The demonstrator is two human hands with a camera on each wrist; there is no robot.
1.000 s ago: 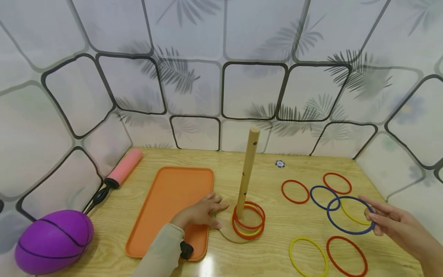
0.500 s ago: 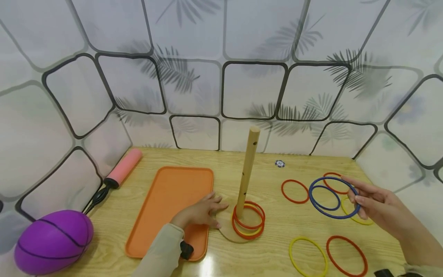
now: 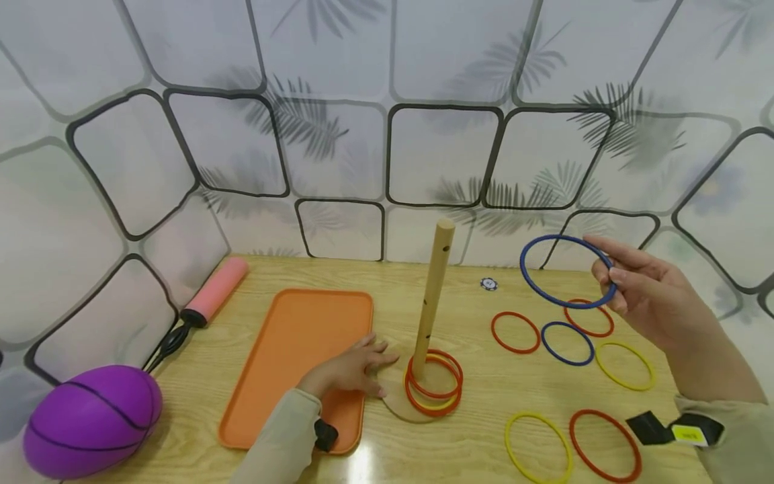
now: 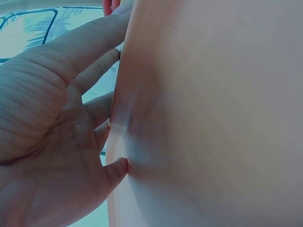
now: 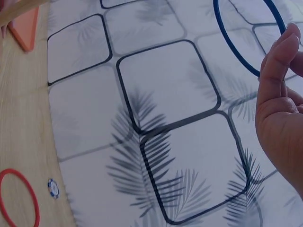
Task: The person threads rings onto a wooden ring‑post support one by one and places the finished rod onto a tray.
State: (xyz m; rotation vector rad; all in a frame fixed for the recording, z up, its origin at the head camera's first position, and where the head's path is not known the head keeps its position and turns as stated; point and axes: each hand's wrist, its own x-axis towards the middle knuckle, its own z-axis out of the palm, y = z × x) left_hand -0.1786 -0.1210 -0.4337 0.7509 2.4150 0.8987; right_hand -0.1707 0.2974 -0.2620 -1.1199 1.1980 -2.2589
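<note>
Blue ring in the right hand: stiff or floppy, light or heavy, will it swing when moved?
Probably stiff: pinched at one side by the right hand, the blue ring shows no obvious sag. Likely light, given how thin its band looks. It may swivel if bumped, since most of the loop hangs out unsupported.

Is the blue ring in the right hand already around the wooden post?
No, the right hand holds the blue ring in the air, apart from the wooden post.
</note>
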